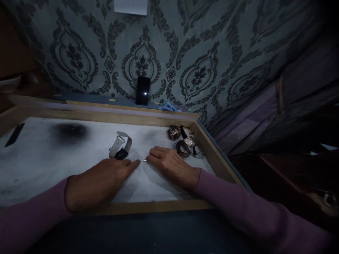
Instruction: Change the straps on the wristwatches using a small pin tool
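Your two hands meet over the white floor of a wooden tray [159,206], a thin, bright pin [143,161] between their fingertips; directions are read from the pin, with 12 o'clock toward the wall [201,53]. Your right hand [172,165], at 3 to 4 o'clock, has its fingers drawn together in a narrow pinch on the pin's near end. Your left hand [106,174], at 8 o'clock, reaches its forefinger to the opposite end; its thumb is hidden, so you cannot tell whether it grips or merely touches. The smartwatch [122,154] lies at 10 o'clock, just beyond your left fingers, its pale strap curled upward. At 2 o'clock, past your right hand, several watches [189,142] cluster in the tray's far corner, some dark, one with a gold face. A dark smudge [70,130] marks the tray floor farther out at 10 o'clock; a black strip [15,134] lies beyond it, between 9 and 10. Outside the tray, a phone [143,91] leans upright against the patterned wall at 12 o'clock, and a blue cloth [170,107] lies at 1 o'clock.
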The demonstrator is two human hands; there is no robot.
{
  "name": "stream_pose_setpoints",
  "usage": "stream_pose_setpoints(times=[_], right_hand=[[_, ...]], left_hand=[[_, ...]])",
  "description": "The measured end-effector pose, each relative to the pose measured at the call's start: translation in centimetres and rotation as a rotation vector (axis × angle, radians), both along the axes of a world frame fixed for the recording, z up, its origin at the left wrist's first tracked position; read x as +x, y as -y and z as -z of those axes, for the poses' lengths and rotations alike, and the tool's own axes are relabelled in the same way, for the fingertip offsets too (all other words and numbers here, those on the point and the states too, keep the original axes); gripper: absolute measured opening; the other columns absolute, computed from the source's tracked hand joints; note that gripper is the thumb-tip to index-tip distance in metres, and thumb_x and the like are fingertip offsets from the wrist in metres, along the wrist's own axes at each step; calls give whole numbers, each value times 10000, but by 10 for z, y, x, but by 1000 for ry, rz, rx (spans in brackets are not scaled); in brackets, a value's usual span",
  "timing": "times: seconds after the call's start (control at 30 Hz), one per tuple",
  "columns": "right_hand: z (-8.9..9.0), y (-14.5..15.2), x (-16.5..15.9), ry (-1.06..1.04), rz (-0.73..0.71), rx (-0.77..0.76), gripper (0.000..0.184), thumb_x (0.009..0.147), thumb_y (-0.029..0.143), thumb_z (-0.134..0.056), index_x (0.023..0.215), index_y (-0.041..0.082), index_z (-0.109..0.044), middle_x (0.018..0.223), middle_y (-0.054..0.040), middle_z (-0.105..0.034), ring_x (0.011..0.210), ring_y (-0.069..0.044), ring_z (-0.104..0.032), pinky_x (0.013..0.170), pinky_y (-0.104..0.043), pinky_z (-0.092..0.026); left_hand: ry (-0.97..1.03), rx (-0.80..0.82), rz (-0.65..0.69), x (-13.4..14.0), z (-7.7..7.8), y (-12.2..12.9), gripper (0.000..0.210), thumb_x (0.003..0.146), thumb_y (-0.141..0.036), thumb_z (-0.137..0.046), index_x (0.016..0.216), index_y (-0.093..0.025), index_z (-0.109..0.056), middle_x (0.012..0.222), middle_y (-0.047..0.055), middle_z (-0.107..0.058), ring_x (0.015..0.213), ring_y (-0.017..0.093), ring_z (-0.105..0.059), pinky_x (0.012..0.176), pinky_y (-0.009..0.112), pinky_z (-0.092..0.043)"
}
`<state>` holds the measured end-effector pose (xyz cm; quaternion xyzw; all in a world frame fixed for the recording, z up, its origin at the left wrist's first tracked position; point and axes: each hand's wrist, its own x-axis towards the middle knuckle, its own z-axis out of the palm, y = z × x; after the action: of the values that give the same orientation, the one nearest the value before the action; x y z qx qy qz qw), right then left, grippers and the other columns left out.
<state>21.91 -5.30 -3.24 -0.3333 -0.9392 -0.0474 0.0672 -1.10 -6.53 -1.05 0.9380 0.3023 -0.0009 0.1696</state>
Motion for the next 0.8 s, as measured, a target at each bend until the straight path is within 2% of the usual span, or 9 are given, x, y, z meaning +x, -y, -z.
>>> stream_pose_setpoints(times=[0.17, 0.37, 0.53, 0.67, 0.8], right_hand=[[0, -1, -2, -75, 47, -100, 210, 933, 53, -478, 801, 135, -619, 762, -41, -573, 680, -145, -472, 592, -263, -333], [-1, 2, -4, -27, 13, -60, 176, 927, 51, -494, 846, 122, -632, 808, -74, -596, 752, -175, -499, 633, -281, -355], [2, 0, -4, -203, 112, -227, 173, 942, 107, -516, 824, 119, -642, 807, -61, -610, 736, -150, -555, 645, -246, -398], [4, -1, -3, -298, 117, -259, 151, 920, 103, -543, 821, 124, -655, 800, -55, -612, 720, -144, -567, 648, -240, -414], [4, -1, -4, -422, 110, -286, 121, 882, 70, -566, 831, 133, -655, 810, -49, -622, 728, -141, -572, 654, -240, -424]], left_hand=[[15, -33, -10, 0, -2, 0, 495, 849, -46, -396, 1314, -195, -478, 1151, 98, -668, 984, 221, -659, 846, 324, -517], [20, -33, -13, 1, -4, 0, 495, 866, -43, -374, 1329, -193, -464, 1200, 101, -650, 991, 212, -658, 863, 318, -512], [-20, -21, -8, -1, -2, 0, 485, 858, -68, -403, 1323, -199, -455, 1209, 93, -641, 1027, 215, -644, 877, 313, -505], [-38, -2, -20, 0, 0, 0, 436, 881, -56, -367, 1279, -192, -483, 1133, 90, -666, 970, 205, -657, 858, 308, -510], [-68, -3, -26, 4, -5, 1, 443, 862, -23, -372, 1260, -172, -496, 1082, 102, -674, 949, 216, -664, 842, 324, -519]])
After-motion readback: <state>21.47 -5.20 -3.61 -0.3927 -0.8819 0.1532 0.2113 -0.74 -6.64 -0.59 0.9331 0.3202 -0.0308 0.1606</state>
